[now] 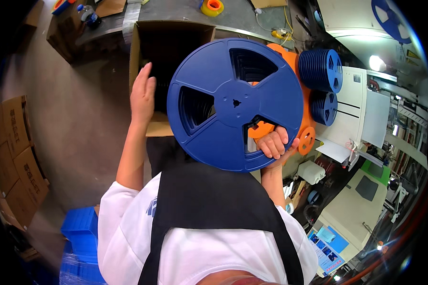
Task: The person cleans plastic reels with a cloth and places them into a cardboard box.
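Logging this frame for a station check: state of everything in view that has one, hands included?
Left hand: open, fingers extended
Right hand: closed on the held blue reels
Held blue reels: stacked, raised
Cardboard box: open
Far-left cartons: stacked
Upper-right blue reels: stacked
Bottle: capped
Blue crates: stacked

- Blue reel stack (235,88): rear reels mostly hidden (their number unclear).
- Right hand (274,143): partly behind the rim.
- Cardboard box (134,57): right side covered, interior too dark.
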The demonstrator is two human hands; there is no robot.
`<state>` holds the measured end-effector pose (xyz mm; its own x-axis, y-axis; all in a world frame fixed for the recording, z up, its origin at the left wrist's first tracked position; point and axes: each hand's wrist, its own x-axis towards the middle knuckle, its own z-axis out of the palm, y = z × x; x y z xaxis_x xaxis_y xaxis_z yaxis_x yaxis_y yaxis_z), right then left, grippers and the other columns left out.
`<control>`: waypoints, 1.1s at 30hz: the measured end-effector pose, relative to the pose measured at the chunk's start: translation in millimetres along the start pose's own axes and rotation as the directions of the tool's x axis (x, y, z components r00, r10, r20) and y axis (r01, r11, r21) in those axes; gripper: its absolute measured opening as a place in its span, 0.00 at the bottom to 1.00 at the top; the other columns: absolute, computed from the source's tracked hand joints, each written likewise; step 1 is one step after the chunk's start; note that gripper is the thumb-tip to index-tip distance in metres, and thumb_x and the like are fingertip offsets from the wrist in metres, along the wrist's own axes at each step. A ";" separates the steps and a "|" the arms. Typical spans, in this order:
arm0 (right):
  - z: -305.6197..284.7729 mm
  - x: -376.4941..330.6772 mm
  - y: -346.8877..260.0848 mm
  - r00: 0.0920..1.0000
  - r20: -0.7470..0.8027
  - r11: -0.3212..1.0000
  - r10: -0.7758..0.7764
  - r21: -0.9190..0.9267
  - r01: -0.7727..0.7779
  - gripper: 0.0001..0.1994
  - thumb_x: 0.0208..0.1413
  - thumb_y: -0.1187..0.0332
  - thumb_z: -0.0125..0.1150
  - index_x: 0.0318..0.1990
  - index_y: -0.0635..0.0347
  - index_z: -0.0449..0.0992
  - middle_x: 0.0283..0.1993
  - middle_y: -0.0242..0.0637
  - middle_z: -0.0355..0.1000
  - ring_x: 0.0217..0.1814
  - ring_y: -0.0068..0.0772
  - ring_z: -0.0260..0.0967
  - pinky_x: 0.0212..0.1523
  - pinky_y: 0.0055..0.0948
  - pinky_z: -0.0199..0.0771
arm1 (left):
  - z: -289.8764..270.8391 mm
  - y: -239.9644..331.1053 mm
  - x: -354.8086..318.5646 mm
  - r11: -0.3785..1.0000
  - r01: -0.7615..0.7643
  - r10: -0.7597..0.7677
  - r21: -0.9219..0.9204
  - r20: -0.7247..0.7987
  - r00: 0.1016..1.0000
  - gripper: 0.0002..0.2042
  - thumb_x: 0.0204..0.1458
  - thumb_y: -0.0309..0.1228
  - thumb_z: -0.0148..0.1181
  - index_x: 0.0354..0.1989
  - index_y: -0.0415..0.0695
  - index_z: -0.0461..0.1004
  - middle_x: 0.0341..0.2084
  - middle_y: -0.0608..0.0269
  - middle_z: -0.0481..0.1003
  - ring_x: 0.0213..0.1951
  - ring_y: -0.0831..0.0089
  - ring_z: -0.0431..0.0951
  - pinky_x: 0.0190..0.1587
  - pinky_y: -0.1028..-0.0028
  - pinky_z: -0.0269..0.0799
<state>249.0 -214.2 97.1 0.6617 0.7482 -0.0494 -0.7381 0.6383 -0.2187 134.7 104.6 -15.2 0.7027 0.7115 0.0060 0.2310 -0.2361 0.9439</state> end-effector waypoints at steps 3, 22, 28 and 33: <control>4.2 0.2 3.0 0.999 -0.010 0.999 0.050 -0.019 -0.050 0.16 0.54 0.53 0.59 0.30 0.53 0.63 0.14 0.21 0.58 0.13 0.15 0.55 0.20 0.19 0.57 | 21.9 37.3 8.7 0.894 -0.286 0.232 0.345 0.191 0.954 0.25 0.59 0.37 0.48 0.63 0.43 0.57 0.64 0.51 0.54 0.67 0.57 0.48 0.66 0.61 0.43; 20.4 18.4 20.5 0.986 -0.124 0.992 0.109 -0.048 -0.116 0.17 0.55 0.53 0.56 0.35 0.58 0.65 0.19 0.25 0.57 0.20 0.20 0.56 0.28 0.24 0.58 | 36.1 33.2 -63.0 0.950 -0.189 0.164 0.250 0.119 0.979 0.21 0.51 0.39 0.56 0.51 0.40 0.70 0.47 0.51 0.72 0.52 0.53 0.68 0.55 0.61 0.63; 43.2 37.5 55.7 0.927 -0.337 0.797 0.165 -0.508 -0.326 0.29 0.54 0.52 0.58 0.54 0.67 0.63 0.41 0.43 0.73 0.45 0.41 0.72 0.48 0.39 0.70 | 54.7 58.9 -74.3 0.874 0.462 -0.282 -0.150 0.618 0.734 0.41 0.44 0.45 0.63 0.66 0.49 0.51 0.52 0.40 0.67 0.56 0.52 0.66 0.57 0.65 0.60; 36.8 37.1 43.2 0.880 -0.467 0.820 0.091 -0.467 -0.332 0.25 0.54 0.64 0.55 0.56 0.70 0.62 0.46 0.48 0.71 0.45 0.43 0.71 0.51 0.40 0.69 | 5.3 27.1 -60.0 0.445 0.637 -0.137 -0.630 0.655 0.743 0.32 0.50 0.34 0.54 0.64 0.39 0.52 0.51 0.49 0.69 0.49 0.66 0.72 0.54 0.67 0.68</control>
<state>236.8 -152.2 121.7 0.5769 0.6317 -0.5179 -0.7631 0.1906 -0.6175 102.3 52.0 8.2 0.9311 0.1281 -0.3415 0.1264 0.7650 0.6315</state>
